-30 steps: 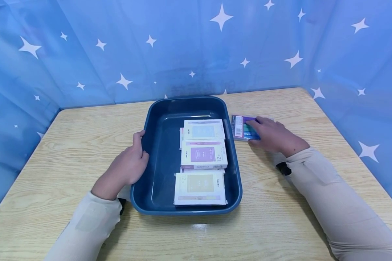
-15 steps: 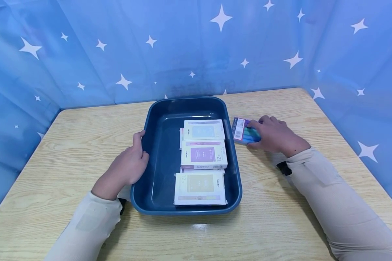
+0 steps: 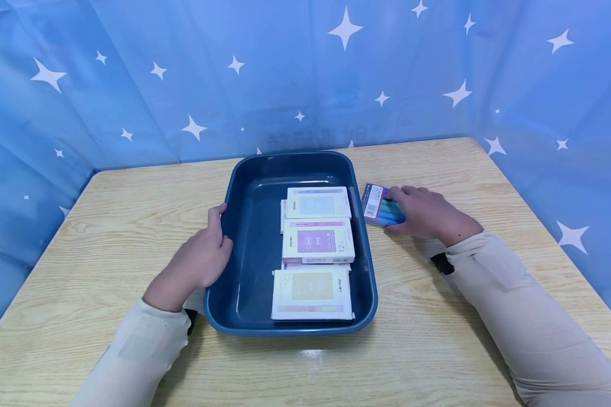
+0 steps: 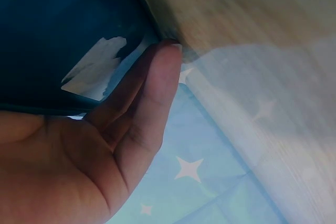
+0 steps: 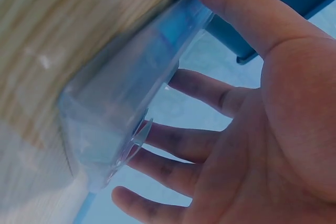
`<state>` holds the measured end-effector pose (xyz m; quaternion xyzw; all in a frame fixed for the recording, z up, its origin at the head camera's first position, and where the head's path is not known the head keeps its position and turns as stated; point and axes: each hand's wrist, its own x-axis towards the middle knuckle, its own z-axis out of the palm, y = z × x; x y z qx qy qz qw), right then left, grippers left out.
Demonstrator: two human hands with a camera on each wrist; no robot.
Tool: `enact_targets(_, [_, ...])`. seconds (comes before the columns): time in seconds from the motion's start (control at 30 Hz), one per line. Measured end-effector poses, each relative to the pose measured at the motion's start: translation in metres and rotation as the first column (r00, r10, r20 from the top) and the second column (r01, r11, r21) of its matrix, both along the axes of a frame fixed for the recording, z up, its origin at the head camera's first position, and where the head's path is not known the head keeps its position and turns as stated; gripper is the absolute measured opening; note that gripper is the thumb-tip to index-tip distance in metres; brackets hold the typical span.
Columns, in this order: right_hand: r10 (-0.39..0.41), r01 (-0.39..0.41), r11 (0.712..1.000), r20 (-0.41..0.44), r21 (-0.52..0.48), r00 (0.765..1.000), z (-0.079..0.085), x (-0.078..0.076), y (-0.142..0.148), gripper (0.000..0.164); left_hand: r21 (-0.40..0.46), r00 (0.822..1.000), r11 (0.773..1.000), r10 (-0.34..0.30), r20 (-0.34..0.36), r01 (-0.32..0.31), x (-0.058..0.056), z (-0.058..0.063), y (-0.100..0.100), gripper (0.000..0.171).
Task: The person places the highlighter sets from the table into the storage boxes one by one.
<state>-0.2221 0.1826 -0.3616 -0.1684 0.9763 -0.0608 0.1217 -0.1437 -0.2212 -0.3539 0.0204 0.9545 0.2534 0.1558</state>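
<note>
My left hand [image 3: 203,257] grips the left rim of the dark blue plastic tray [image 3: 244,325], and the left wrist view has its fingers [image 4: 157,85] against the outer wall. Several white boxes marked "12" lie along the tray's right side: a box with a blue panel [image 3: 318,202], a box with a purple panel [image 3: 318,241] and a box with a yellow panel [image 3: 312,294]. Right of the tray, my right hand [image 3: 427,215] holds a clear pack of purple, green and blue sticks [image 3: 379,206] with a white label. In the right wrist view, thumb and fingers span the clear pack [image 5: 126,87].
The wooden table [image 3: 107,237] reaches back to a blue curtain [image 3: 295,73] with white stars, which also hangs along both sides. The tray's right wall stands close beside the clear pack.
The clear pack has turned slightly and its left end has shifted a little nearer, with my right hand's fingers moving around it. My left hand and the tray stay put.
</note>
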Motion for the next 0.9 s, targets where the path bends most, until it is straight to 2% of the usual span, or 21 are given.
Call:
enact_targets(0.4, [-0.006, 0.006, 1.000, -0.020, 0.003, 1.000, 0.0002, 0.0010, -0.0005, 0.081, -0.004, 1.000, 1.000, -0.006, 0.002, 0.006, -0.0001, 0.0014, -0.0004, 0.064])
enact_targets(0.67, [-0.051, 0.051, 0.998, 0.030, -0.020, 0.998, -0.0006, 0.0006, -0.0018, 0.088, -0.004, 1.000, 1.000, -0.006, 0.002, 0.006, -0.0005, 0.0017, -0.0002, 0.064])
enact_targets(0.9, [-0.046, 0.045, 0.999, 0.050, 0.015, 0.998, -0.0011, 0.0007, -0.0026, 0.090, 0.000, 1.000, 1.000, 0.001, 0.000, -0.001, -0.0002, 0.0007, -0.0001, 0.064])
